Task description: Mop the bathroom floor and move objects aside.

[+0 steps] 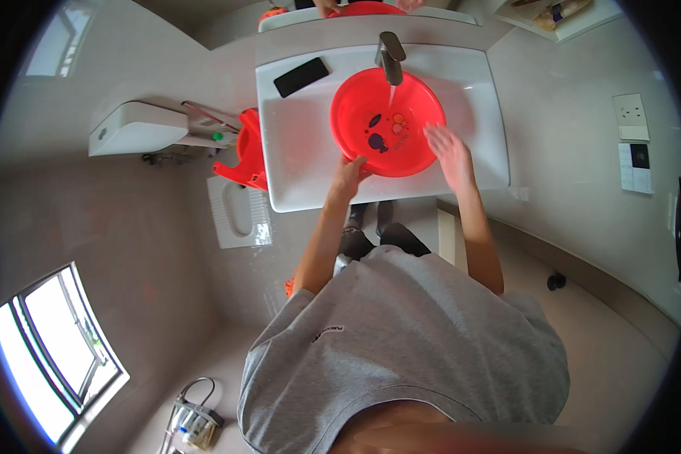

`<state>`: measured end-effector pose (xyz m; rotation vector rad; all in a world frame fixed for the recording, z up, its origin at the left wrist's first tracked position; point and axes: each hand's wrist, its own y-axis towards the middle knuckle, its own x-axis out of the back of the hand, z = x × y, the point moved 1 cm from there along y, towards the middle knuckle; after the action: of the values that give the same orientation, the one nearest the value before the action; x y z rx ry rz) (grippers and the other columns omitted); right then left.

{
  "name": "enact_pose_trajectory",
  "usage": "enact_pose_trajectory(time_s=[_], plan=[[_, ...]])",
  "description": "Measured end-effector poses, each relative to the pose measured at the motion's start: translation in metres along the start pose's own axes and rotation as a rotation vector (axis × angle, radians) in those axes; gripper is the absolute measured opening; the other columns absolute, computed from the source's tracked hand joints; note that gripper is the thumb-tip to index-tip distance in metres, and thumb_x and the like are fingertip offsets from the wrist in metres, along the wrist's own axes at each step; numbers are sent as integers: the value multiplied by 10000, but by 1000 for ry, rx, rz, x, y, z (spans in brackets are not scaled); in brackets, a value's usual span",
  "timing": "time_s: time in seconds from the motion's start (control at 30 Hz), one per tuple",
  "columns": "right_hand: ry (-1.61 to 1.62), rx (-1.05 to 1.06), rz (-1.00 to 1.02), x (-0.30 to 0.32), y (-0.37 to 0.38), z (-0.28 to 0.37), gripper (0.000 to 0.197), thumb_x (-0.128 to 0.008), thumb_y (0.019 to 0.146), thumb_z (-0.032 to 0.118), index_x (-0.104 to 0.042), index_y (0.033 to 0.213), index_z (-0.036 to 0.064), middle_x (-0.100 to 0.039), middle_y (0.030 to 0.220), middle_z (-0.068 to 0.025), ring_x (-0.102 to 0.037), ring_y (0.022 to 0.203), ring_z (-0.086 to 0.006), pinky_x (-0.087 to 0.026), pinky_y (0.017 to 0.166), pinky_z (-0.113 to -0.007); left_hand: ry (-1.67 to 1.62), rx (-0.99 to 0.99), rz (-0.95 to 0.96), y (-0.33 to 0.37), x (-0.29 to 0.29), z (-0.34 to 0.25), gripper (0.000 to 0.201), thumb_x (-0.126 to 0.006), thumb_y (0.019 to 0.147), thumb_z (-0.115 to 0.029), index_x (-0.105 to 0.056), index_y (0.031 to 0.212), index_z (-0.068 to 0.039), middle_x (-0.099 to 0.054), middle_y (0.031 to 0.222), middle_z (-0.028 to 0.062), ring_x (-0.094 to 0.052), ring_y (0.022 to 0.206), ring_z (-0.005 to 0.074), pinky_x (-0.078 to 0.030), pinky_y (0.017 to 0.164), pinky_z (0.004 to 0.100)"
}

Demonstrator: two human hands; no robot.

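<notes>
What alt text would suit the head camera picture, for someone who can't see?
A person's left hand holds the near-left rim of a red plastic basin in a white sink, while the open right hand is at the basin's right rim. Water runs in from a metal faucet, and a black smartphone lies at the sink's far-left corner.

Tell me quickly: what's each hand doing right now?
Left hand: closed, gripping the near rim of the round red plastic basin.
Right hand: open, holding nothing, at the basin's right rim; contact can't be told.

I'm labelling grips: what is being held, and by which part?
The left hand holds the red basin by its near rim; the right hand, open, holds nothing.
</notes>
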<state>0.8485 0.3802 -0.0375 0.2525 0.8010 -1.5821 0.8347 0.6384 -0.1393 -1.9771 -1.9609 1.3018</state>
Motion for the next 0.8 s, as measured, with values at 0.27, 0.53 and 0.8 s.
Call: enact_pose_trajectory(time_s=[0.27,0.53,0.8], plan=[[-180,-274,-646,216,-297,-157,335,-477,971,276,-596,1158,25,-664,1069,-137,-639,939,-227,-493,857,-360,64,103,94,43,25,-6,515,-563,872,-81,-408,1358,-151,-587,1201,66,-616,1023,217,-549,803,366],[-501,-382,-650,274,-335,-176,310,-503,958,255,-620,1121,19,-663,918,-102,-622,800,-199,-503,758,-351,20,135,69,55,51,1,577,-583,881,-122,-347,1406,-104,-541,1270,111,-592,1072,222,-548,821,380],[-1032,-543,-365,333,-304,-145,301,-513,953,250,-628,1107,18,-645,811,-80,-598,705,-182,-506,676,-344,146,-269,-405,-93,88,7,547,-548,959,-259,-330,1397,-14,-561,1240,174,-600,1071,250,-522,841,382]])
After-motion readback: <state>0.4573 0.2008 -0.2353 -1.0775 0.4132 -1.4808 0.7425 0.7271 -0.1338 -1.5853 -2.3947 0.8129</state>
